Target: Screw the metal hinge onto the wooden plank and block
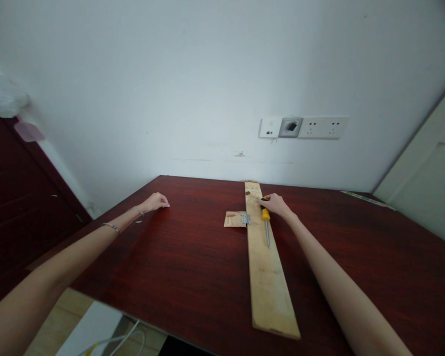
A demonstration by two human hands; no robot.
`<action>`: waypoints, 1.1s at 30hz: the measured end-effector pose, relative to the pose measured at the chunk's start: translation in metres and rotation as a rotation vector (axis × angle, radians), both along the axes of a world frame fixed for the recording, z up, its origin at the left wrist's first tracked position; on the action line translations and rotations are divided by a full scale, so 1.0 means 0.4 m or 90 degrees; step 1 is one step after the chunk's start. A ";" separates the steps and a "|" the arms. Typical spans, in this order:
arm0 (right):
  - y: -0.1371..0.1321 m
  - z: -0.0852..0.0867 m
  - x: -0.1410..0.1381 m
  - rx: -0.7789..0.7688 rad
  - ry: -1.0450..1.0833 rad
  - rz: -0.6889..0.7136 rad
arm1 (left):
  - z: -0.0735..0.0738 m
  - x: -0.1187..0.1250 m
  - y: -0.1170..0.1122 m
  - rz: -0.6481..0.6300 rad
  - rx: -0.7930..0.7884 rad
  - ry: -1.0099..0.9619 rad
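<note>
reddish table (193,267), screwdriver (266,216) in right hand (277,204)

No text can be read anywhere; no label, brand, number or sign is legible on any surface.

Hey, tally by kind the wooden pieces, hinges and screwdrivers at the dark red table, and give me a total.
Wooden pieces: 2, the long board and the short piece
Hinges: 1, the metal hinge
Screwdrivers: 1, the yellow-and-black screwdriver in the right hand
Total: 4
</note>
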State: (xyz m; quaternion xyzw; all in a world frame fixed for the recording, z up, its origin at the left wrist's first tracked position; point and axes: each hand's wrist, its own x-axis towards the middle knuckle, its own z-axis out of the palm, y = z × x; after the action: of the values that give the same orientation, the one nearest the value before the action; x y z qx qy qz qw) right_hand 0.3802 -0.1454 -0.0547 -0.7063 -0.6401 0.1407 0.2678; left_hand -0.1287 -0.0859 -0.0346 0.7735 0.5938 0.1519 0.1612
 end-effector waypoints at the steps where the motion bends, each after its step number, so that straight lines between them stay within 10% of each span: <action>1: 0.000 0.000 0.000 0.000 0.001 0.000 | -0.001 -0.002 0.001 -0.002 0.003 -0.004; 15: -0.001 0.000 -0.001 0.007 0.026 -0.003 | 0.063 0.044 0.061 -0.025 0.035 0.032; 24: -0.007 0.000 -0.010 -0.013 0.090 -0.006 | 0.124 0.411 0.055 -0.248 0.036 -0.005; 33: -0.016 0.008 -0.017 -0.026 0.123 -0.009 | 0.032 0.722 -0.048 -0.502 -0.048 0.130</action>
State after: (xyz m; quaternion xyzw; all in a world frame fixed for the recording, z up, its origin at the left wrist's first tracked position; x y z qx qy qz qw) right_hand 0.3734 -0.1518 -0.0515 -0.6994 -0.6031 0.2190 0.3150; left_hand 0.1600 -0.1051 -0.0217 0.9466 0.2696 -0.0207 0.1755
